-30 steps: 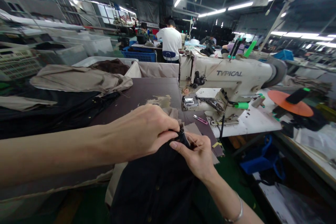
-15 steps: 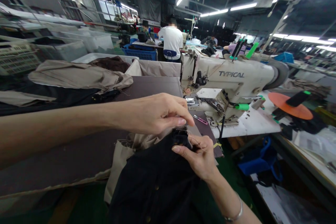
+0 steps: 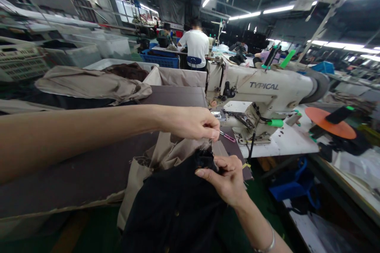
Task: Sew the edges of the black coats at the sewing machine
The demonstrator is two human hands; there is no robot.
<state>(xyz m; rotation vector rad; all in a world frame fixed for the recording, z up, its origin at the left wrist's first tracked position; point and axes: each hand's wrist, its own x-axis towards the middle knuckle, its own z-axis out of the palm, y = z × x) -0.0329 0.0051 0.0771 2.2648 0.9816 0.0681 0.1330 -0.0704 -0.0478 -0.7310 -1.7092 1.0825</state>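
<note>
My right hand [image 3: 230, 176] grips the gathered top edge of a black garment [image 3: 181, 205], thumb in front and fingers behind. Brass-coloured buttons or studs run down the garment, which hangs toward me. Just above that edge my left hand [image 3: 197, 123] is closed in a pinch. Fine, pale strands show below its fingertips, but what they hold is too small to make out. Beige cloth [image 3: 172, 150] with frayed edges lies behind and beside the black garment. Pink-handled thread snips [image 3: 228, 136] lie beyond my hands, near the sewing machine [image 3: 261, 83].
A dark board-like surface [image 3: 97, 170] spans the left. Beige garments [image 3: 92, 83] are piled beyond it, beside a cloth-lined bin [image 3: 181, 76]. An orange disc with a black thread cone [image 3: 329, 122] stands at right. A person in a white shirt [image 3: 194, 45] sits farther back.
My left hand has moved slightly right, and its fingers have closed into a pinch above the garment's edge. My right hand keeps its grip in nearly the same place.
</note>
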